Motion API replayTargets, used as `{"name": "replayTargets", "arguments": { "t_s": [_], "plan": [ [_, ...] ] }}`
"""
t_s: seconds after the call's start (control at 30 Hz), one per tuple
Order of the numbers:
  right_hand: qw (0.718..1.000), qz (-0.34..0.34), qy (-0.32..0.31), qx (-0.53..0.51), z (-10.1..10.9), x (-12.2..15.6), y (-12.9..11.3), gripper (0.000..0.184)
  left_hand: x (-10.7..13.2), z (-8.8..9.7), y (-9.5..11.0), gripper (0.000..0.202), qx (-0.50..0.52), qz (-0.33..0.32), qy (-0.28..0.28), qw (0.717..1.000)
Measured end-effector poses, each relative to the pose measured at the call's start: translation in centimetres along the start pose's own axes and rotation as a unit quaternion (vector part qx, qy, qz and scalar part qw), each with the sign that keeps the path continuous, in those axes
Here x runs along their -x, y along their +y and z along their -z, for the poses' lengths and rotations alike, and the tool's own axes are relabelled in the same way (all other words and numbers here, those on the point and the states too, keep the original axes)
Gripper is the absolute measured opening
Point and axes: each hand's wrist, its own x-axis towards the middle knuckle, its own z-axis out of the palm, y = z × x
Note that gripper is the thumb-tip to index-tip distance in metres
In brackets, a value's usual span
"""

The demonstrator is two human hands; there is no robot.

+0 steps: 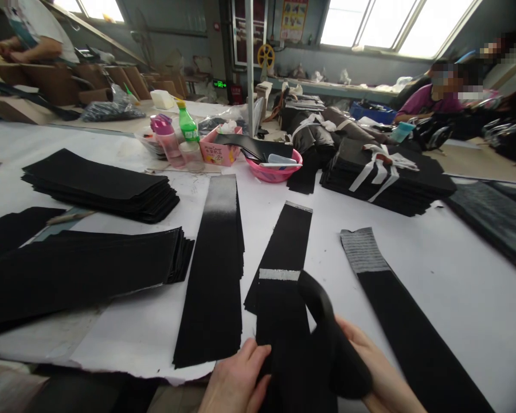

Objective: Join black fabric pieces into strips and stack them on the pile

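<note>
Low in the view, my left hand (239,376) pinches the left edge of a black fabric strip (281,315) between thumb and fingers. This strip has a pale band across its far end and overlaps another black strip (286,235) with a pale far edge. My right hand (376,367) grips a curled black piece (339,338), which is bent upward and slightly blurred; its fingers are mostly hidden behind it. Left of my hands lies a stack of long black strips (212,275), the top one greyish at its far end. To the right rests a black strip with a pale, ribbed end (361,249).
Black stacks (98,178) cover the table's left side. Farther back are a pink basket (275,172), a pink box (219,152), a green bottle (188,123) and a tied black bundle (382,178). A metal pole (250,69) rises behind. Two people are in the background.
</note>
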Motion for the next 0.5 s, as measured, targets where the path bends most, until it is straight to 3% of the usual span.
{"name": "replayTargets", "arguments": {
  "t_s": [0.1, 0.2, 0.27, 0.33, 0.43, 0.5],
  "plan": [
    [0.997, 0.045, -0.050, 0.024, -0.9, -1.7, 2.0, 0.037, -1.5, 1.9, 1.1, 0.030, 0.109, 0.026, 0.024, 0.993],
    [0.991, 0.075, -0.058, 0.099, -0.3, -3.1, 3.3, 0.040, -3.4, 3.0, 1.7, 0.047, 0.311, 0.099, 0.050, 0.944],
    [0.986, 0.069, -0.049, 0.146, 0.2, -3.7, 3.8, 0.041, -4.3, 3.3, 2.1, 0.057, 0.384, 0.105, 0.051, 0.916],
    [0.979, 0.076, -0.019, 0.188, 0.6, -4.1, 4.1, 0.040, -4.6, 3.4, 2.7, 0.076, 0.401, 0.073, 0.026, 0.913],
    [0.968, 0.127, 0.018, 0.214, 0.8, -4.5, 3.4, 0.033, -4.4, 3.4, 4.1, 0.112, 0.361, 0.035, -0.007, 0.932],
    [0.963, 0.153, 0.033, 0.221, 0.8, -4.7, 2.4, 0.031, -3.9, 3.3, 4.9, 0.111, 0.301, 0.037, 0.000, 0.953]
  ]
}}
